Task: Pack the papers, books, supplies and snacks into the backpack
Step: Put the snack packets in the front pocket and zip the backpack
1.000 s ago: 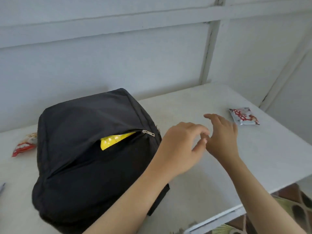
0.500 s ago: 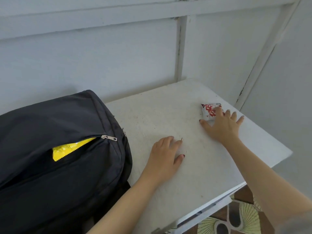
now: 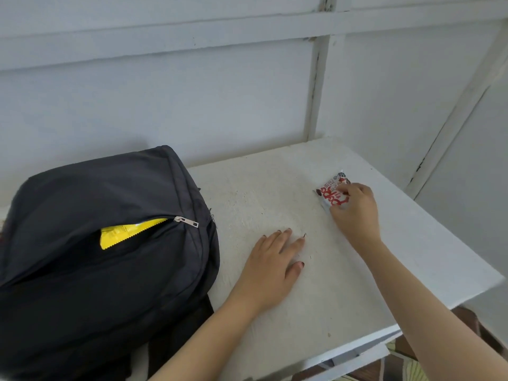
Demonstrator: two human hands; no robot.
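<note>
A black backpack (image 3: 90,243) lies on the white table (image 3: 275,193) at the left. Its front pocket is partly unzipped, and a yellow snack wrapper (image 3: 123,233) sticks out beside the silver zipper pull (image 3: 187,221). At the far right of the table my right hand (image 3: 354,213) pinches a white and red snack packet (image 3: 331,192), tilting it up off the surface. My left hand (image 3: 270,266) rests flat on the table just right of the backpack, fingers straight.
The table stands in a corner of white panelled walls (image 3: 192,105). Its front edge (image 3: 371,342) and right edge drop off to a patterned floor (image 3: 406,361) below.
My right hand reached out to the snack packet and now pinches it, lifting one edge. My left hand came down flat on the table. The view swung right.
</note>
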